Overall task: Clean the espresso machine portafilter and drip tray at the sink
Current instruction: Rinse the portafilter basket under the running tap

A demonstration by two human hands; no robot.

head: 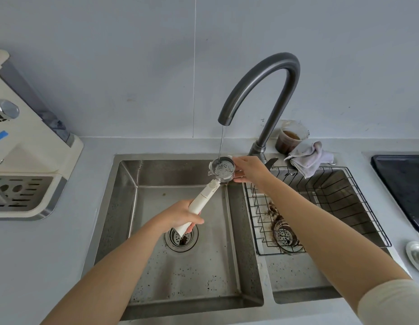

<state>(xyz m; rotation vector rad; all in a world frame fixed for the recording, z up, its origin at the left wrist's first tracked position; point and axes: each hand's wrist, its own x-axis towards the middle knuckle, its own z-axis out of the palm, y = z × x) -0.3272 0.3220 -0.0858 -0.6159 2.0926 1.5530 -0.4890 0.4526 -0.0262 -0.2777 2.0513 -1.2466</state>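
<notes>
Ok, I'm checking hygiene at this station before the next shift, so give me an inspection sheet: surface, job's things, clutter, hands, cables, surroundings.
Surface: grey counter; double steel sink, dark specks across the left basin.
Job's things: portafilter held under the running tap; drip tray sits at the espresso machine's base.
Clutter: cup of brown liquid, crumpled cloth, brown grounds by the right drain, below the wire rack.
Hands: left hand grips the portafilter's white handle; right hand holds its metal head.
Cables: nothing seen.
Surroundings: pale wall; dark hob at right.
</notes>
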